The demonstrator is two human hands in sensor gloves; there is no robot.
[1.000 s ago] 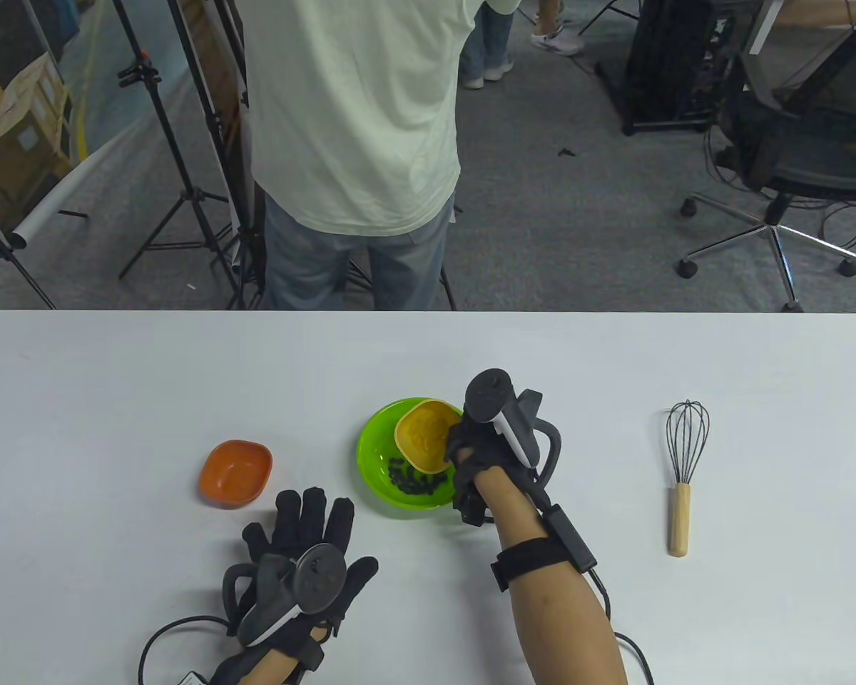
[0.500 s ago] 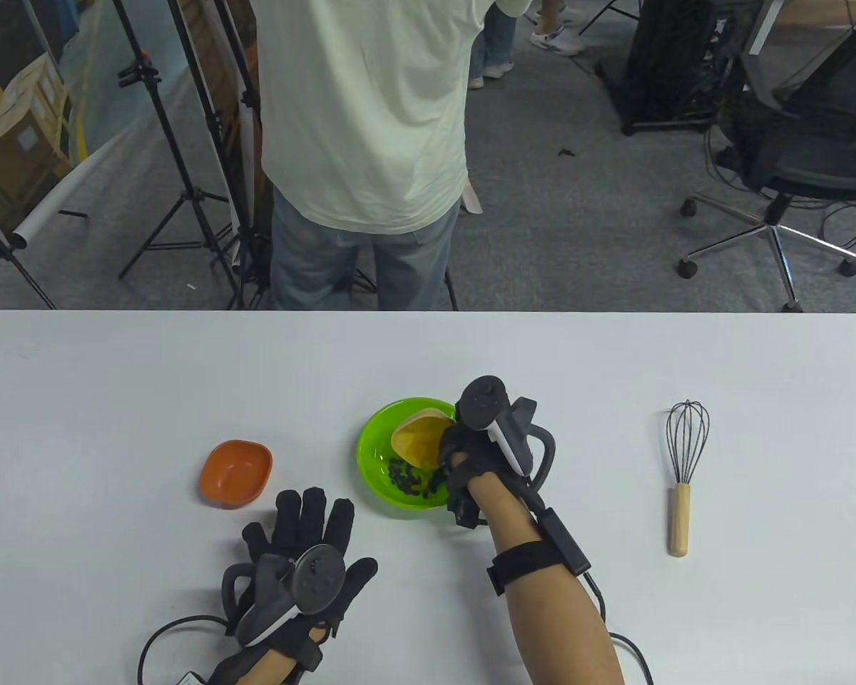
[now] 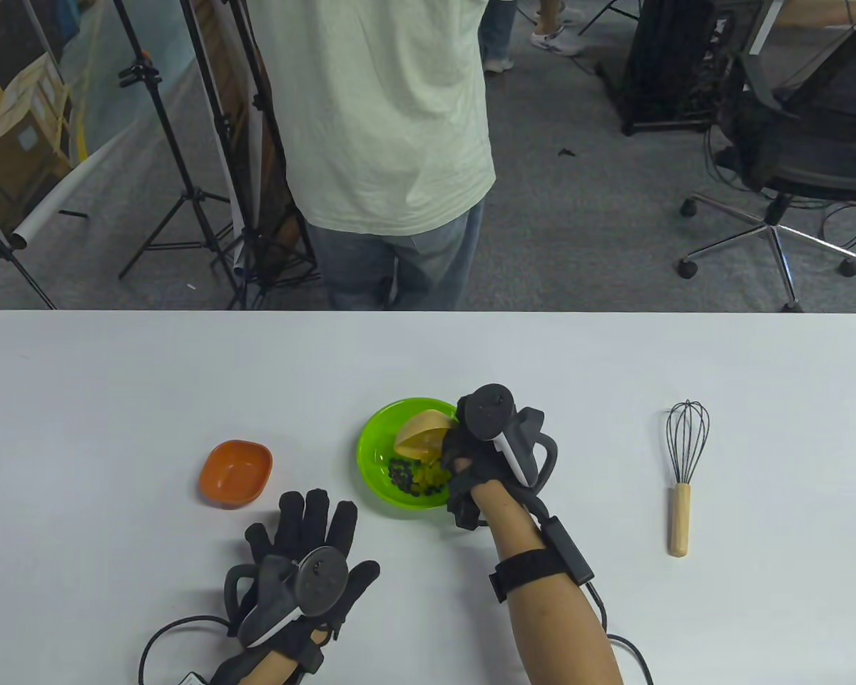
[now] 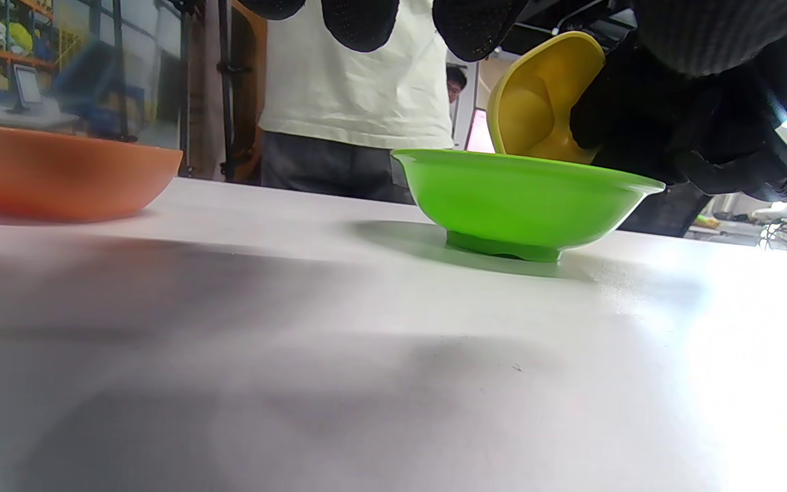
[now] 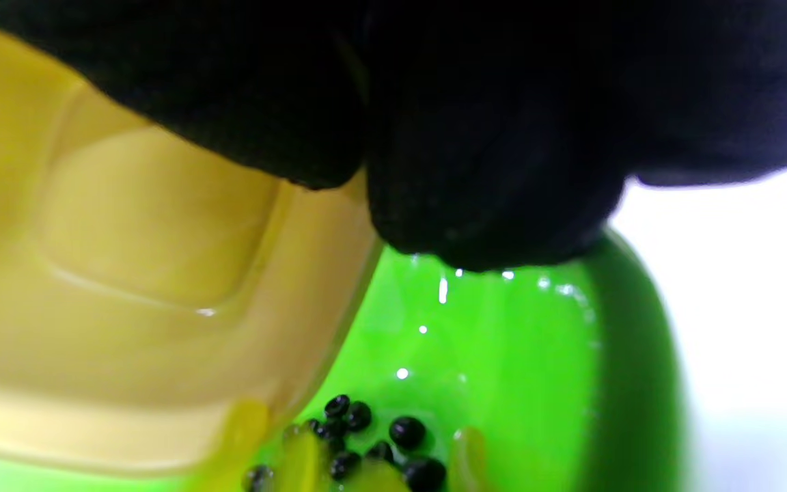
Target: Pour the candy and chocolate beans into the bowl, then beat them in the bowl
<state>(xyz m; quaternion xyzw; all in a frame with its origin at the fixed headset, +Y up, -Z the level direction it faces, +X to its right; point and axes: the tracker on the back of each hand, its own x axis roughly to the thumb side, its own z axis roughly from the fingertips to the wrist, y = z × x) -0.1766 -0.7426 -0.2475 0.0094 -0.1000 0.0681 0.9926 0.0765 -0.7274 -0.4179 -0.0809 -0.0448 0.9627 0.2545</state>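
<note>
A green bowl (image 3: 375,457) stands mid-table and holds black chocolate beans (image 3: 403,477) and yellow candy (image 3: 430,474). My right hand (image 3: 464,457) grips a small yellow bowl (image 3: 419,435) and holds it tipped steeply over the green bowl. In the right wrist view the yellow bowl (image 5: 127,273) hangs over the green bowl (image 5: 544,355), with beans (image 5: 400,437) and candy (image 5: 301,458) below its lip. In the left wrist view the yellow bowl (image 4: 540,102) tilts above the green bowl (image 4: 523,198). My left hand (image 3: 307,542) lies flat on the table, fingers spread, holding nothing. A whisk (image 3: 685,471) lies to the right.
An orange bowl (image 3: 235,472) sits left of the green bowl, just beyond my left fingertips (image 3: 314,503); it also shows in the left wrist view as the orange bowl (image 4: 59,171). A person in a pale shirt (image 3: 378,114) stands at the table's far edge. Tripods and an office chair (image 3: 799,143) stand on the floor behind.
My right hand has tipped the yellow bowl further, and yellow candy has dropped in beside the beans. The left hand has stayed put. The person behind shifted to the right.
</note>
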